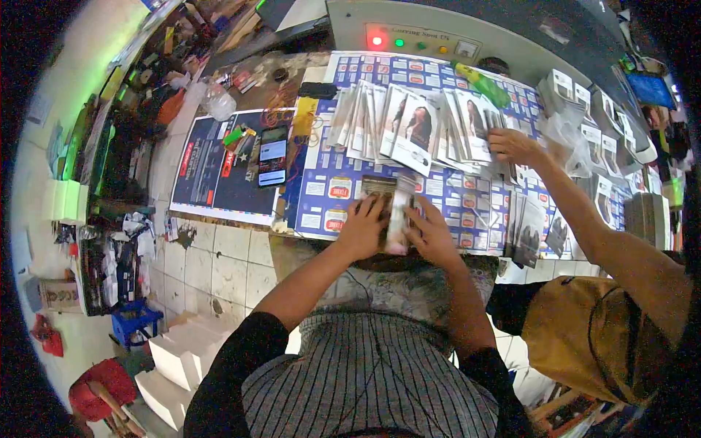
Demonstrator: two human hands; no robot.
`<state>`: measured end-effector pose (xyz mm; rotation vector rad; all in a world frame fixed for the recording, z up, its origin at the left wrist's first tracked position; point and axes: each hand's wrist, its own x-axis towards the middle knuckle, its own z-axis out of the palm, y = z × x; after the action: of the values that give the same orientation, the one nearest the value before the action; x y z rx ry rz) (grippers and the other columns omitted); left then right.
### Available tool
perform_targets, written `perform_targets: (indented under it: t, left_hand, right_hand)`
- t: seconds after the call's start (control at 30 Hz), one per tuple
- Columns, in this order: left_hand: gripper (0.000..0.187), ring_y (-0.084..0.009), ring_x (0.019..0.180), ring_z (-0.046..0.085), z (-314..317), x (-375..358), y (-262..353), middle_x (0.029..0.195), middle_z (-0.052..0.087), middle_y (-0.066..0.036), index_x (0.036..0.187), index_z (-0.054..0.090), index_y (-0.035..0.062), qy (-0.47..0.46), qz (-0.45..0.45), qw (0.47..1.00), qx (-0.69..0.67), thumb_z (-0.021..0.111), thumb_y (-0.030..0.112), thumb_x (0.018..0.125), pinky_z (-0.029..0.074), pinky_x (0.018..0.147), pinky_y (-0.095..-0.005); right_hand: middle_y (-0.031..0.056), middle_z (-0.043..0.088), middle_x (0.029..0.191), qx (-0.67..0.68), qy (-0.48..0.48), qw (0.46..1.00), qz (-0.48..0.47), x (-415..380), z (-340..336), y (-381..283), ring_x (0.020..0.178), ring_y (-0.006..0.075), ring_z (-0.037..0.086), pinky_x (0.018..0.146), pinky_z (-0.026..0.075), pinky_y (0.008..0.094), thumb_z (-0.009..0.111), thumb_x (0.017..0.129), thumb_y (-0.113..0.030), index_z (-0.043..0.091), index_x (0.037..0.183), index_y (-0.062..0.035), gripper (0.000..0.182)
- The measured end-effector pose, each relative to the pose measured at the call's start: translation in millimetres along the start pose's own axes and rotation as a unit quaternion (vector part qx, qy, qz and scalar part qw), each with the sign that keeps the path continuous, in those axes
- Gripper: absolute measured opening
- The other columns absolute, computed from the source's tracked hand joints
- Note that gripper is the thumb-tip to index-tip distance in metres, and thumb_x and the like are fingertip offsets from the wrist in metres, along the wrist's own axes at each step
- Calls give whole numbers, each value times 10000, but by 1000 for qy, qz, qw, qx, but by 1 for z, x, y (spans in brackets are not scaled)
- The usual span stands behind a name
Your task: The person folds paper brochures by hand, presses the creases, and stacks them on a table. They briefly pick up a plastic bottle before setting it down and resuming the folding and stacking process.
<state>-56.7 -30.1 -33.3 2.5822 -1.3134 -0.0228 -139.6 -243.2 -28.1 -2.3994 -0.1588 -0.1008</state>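
Observation:
At the front edge of the table, a small bundle of printed leaflets [398,219] stands between my two hands, blurred by motion. My left hand [365,223] grips its left side, where a dark picture shows at the top. On the right side the fingers of my right hand [431,230] press against it. Just beyond lies a fanned row of white leaflets [412,135] with a picture of a long-haired figure. A co-worker's hand [515,147] reaches from the right and touches the right end of that row.
A phone [273,157] lies left on a dark printed sheet [219,164]. Blue printed sheets [314,193] cover the table. Stacks of leaflets [602,142] and clear plastic [569,142] stand at right. Behind is a machine panel with a red light [377,40]. A green packet [485,87] lies at the back.

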Motion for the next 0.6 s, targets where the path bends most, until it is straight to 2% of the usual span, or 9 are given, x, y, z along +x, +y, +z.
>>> perform_targets:
  t: [0.07,0.1,0.13,0.2,0.23,0.33,0.37,0.5,0.6]
  left_hand:
    - [666,-386,1416,286,8,2,-5,1529,340,-209,1411,500,38,-112,-17,990,81,659,357,848,249,1128,-538]
    - [612,-358,1423,295,10,0,-9,1518,364,-198,1406,482,-10,-98,-16,993,61,619,286,888,246,1139,-512]
    - [612,-358,1423,295,13,-3,-17,1518,364,-198,1406,482,-10,-100,-20,993,62,619,286,888,246,1139,-512]
    - [569,-313,1416,345,8,-8,-38,1491,430,-159,1395,502,19,32,33,999,-15,605,295,908,288,1119,-518]
    - [520,-293,1399,380,-4,-15,-47,1493,445,-136,1419,489,85,42,-32,994,-95,556,288,945,312,1094,-538]
    - [518,-311,1405,363,-14,-33,-60,1519,424,-95,1412,499,131,19,-46,999,0,573,322,936,288,1096,-557]
    - [517,-318,1417,336,-14,-31,-62,1527,413,-64,1404,498,104,33,-32,999,4,578,308,936,259,1101,-568]
    - [517,-314,1452,273,-9,-28,-70,1556,369,-70,1408,485,69,11,-25,1000,8,564,250,929,229,1116,-559]
    - [529,-309,1455,279,2,-27,-74,1565,358,-71,1412,482,70,26,-35,999,-7,572,251,922,226,1114,-562]
  right_hand:
    - [217,338,1541,-149,-2,987,-55,12,14,-2,1387,416,372,1133,323,499,573,974,-350,525,1411,-177,472]
    - [216,301,1562,-129,-34,990,-50,14,18,-5,1427,423,308,1159,271,517,582,964,-381,505,1423,-163,514]
    - [216,301,1562,-127,-35,990,-52,16,20,-6,1427,423,308,1159,271,517,582,964,-381,505,1423,-163,514]
    - [209,265,1581,-133,-9,991,-30,17,25,-4,1446,421,271,1170,244,522,578,962,-397,499,1427,-157,529]
    - [204,255,1587,-116,-5,993,-34,17,23,-2,1455,416,254,1172,232,532,567,969,-402,482,1438,-144,542]
    - [204,254,1588,-156,-36,987,-24,22,27,-10,1461,411,240,1174,215,548,561,970,-396,462,1448,-120,561]
    - [204,254,1588,-155,-38,987,-28,28,29,-16,1461,411,240,1174,215,548,561,970,-396,462,1448,-120,561]
    - [198,271,1583,-155,-45,984,-76,43,41,-29,1463,381,250,1174,195,567,569,960,-381,457,1440,-82,576]
    - [190,292,1575,-171,-55,981,-77,47,43,-29,1467,361,254,1176,186,568,581,949,-375,459,1430,-66,584]
